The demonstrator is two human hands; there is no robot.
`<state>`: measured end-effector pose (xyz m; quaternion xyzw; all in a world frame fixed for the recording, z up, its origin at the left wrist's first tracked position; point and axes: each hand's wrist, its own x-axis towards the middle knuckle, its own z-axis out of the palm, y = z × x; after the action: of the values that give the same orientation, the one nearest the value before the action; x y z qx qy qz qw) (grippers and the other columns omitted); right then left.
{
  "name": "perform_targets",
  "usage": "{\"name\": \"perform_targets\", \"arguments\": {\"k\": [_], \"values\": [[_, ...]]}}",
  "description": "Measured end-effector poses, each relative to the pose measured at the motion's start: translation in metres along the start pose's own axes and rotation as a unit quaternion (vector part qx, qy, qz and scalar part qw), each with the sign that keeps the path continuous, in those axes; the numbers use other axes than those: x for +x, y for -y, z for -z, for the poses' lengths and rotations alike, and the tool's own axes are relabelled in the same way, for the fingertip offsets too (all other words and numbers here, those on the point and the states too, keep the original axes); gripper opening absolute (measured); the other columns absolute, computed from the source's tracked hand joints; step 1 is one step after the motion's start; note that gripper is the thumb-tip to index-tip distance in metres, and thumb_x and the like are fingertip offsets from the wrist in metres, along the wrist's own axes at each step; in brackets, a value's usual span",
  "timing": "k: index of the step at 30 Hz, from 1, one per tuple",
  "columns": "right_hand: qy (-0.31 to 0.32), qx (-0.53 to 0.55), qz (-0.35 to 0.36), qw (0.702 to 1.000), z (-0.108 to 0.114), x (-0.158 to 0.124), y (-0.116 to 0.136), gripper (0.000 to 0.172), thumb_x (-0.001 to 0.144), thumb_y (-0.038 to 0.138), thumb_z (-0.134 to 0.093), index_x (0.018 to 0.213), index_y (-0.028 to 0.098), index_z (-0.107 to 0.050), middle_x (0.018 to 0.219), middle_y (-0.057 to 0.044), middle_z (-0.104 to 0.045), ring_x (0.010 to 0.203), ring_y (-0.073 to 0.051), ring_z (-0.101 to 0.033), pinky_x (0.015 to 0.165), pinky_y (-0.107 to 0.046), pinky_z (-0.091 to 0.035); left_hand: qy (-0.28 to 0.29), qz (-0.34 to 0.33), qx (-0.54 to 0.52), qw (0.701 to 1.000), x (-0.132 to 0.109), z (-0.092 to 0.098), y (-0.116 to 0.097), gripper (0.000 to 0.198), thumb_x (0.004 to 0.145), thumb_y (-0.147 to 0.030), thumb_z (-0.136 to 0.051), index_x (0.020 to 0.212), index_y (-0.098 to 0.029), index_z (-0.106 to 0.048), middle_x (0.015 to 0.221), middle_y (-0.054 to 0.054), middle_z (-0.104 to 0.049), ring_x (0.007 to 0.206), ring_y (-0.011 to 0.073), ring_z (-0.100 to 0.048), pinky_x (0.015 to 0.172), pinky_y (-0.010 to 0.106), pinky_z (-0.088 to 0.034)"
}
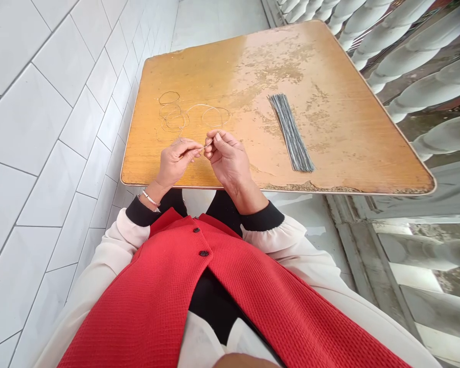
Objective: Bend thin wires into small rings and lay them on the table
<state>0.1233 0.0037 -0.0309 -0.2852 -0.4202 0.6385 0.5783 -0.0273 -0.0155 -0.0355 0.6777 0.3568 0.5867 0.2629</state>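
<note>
Thin wire loops (pixel 180 118) are the main thing here, a loose tangle of overlapping rings lying on the left half of the desk (pixel 329 102), right in front of the hands. It's fine, pale stuff, and honestly I can't tell where one loop ends and the next begins.

Both hands are up just above the near edge of the desk, closed into little pinches and facing each other. The left hand (pixel 176 162) has its thumb and fingers together on a thin bright bit of wire (pixel 208 145), and the right hand (pixel 228 163) is pinching the same spot from the other side. The wire's too thin to tell if that bit runs back into the loops.

Off to the right, well apart from the hands, there's a neat bundle of straight dark wires (pixel 291 133) lying at a slant. The desk's finish is worn and peeling in patches, especially along the near edge.

The person has on a red waistcoat (pixel 203 286) with dark buttons over cream sleeves with black cuffs, plus a silver bangle (pixel 149 198) on the left wrist. White tiles (pixel 49 128) run along the left, and a pale balustrade (pixel 417 66) runs along the right.
</note>
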Motion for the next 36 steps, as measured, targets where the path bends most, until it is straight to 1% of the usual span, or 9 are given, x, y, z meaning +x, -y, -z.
{"name": "perform_targets", "arguments": {"k": [4,9,14,18,21,23,28,31,36], "values": [[0.006,-0.019,0.009,1.0,0.0,0.0,0.002,0.023,0.086,0.046,-0.077,0.087,0.024,-0.068,0.081,0.002,-0.061,0.066,-0.007,-0.058,0.063,-0.018,-0.053,-0.009,0.016,-0.002,1.0,0.0,0.0,-0.001,0.025,0.091,-0.044,-0.069,0.087,-0.021,-0.076,0.081,0.001,-0.069,0.07,0.0068,-0.065,0.059,0.017,-0.053],[0.0,-0.059,0.019,0.998,0.004,0.001,0.006,0.025,0.089,0.05,-0.072,0.091,0.025,-0.068,0.085,0.001,-0.062,0.071,-0.008,-0.062,0.066,-0.02,-0.055,-0.023,0.076,-0.041,0.996,-0.004,0.001,0.002,0.026,0.086,-0.04,-0.076,0.105,-0.024,-0.073,0.096,0.001,-0.075,0.078,0.0091,-0.071,0.063,0.019,-0.055],[0.001,-0.034,0.019,0.999,0.005,0.001,0.005,0.021,0.089,0.046,-0.073,0.092,0.025,-0.07,0.087,0.002,-0.064,0.074,-0.008,-0.064,0.07,-0.02,-0.057,-0.03,0.12,-0.051,0.991,-0.004,0.002,-0.004,0.021,0.094,-0.038,-0.065,0.107,-0.023,-0.071,0.097,0.003,-0.077,0.08,0.0109,-0.075,0.062,0.019,-0.054],[0.003,-0.012,0.011,1.0,0.003,0.002,0.0,0.015,0.083,0.036,-0.08,0.087,0.025,-0.071,0.084,0.003,-0.066,0.072,-0.007,-0.066,0.072,-0.02,-0.058,-0.029,0.187,-0.068,0.98,-0.002,0.0,-0.011,0.018,0.096,-0.03,-0.062,0.11,-0.021,-0.069,0.094,0.003,-0.079,0.079,0.0113,-0.076,0.06,0.018,-0.052],[0.001,-0.013,-0.017,1.0,0.003,0.004,-0.004,0.016,0.076,0.029,-0.084,0.083,0.023,-0.071,0.076,0.003,-0.066,0.07,-0.008,-0.067,0.068,-0.02,-0.058,-0.022,0.249,-0.063,0.966,0.0,0.001,-0.012,0.021,0.096,-0.023,-0.061,0.116,-0.02,-0.067,0.096,0.003,-0.079,0.081,0.0107,-0.076,0.06,0.016,-0.051],[-0.003,-0.018,-0.039,0.999,0.003,0.006,-0.005,0.016,0.072,0.024,-0.084,0.081,0.021,-0.071,0.072,0.003,-0.067,0.068,-0.008,-0.067,0.065,-0.019,-0.056,-0.013,0.266,-0.059,0.962,0.001,0.003,-0.012,0.023,0.095,-0.02,-0.061,0.117,-0.02,-0.067,0.097,0.004,-0.079,0.083,0.0106,-0.076,0.06,0.015,-0.051],[-0.017,-0.037,-0.057,0.998,0.003,0.007,-0.004,0.012,0.071,0.018,-0.08,0.079,0.019,-0.071,0.067,0.003,-0.066,0.055,-0.005,-0.058,0.056,-0.017,-0.05,0.009,0.261,-0.024,0.965,-0.002,0.009,-0.011,0.034,0.092,-0.018,-0.063,0.126,-0.022,-0.065,0.096,0.003,-0.08,0.082,0.0104,-0.076,0.06,0.015,-0.052],[-0.029,-0.044,-0.064,0.997,0.004,0.007,-0.001,0.012,0.07,0.015,-0.078,0.079,0.019,-0.071,0.068,0.004,-0.063,0.055,-0.004,-0.055,0.054,-0.016,-0.047,0.012,0.244,0.004,0.97,-0.007,0.016,-0.011,0.034,0.091,-0.021,-0.066,0.125,-0.024,-0.066,0.09,0.0,-0.079,0.074,0.0089,-0.074,0.059,0.016,-0.051],[-0.027,-0.072,-0.079,0.994,0.006,0.006,0.003,0.013,0.071,0.016,-0.077,0.081,0.019,-0.07,0.068,0.004,-0.06,0.056,-0.005,-0.054,0.053,-0.018,-0.047,-0.072,0.186,0.053,0.978,-0.004,0.03,-0.017,0.03,0.09,-0.031,-0.072,0.119,-0.027,-0.068,0.069,-0.006,-0.07,0.051,0.0035,-0.058,0.054,0.016,-0.047]]}}
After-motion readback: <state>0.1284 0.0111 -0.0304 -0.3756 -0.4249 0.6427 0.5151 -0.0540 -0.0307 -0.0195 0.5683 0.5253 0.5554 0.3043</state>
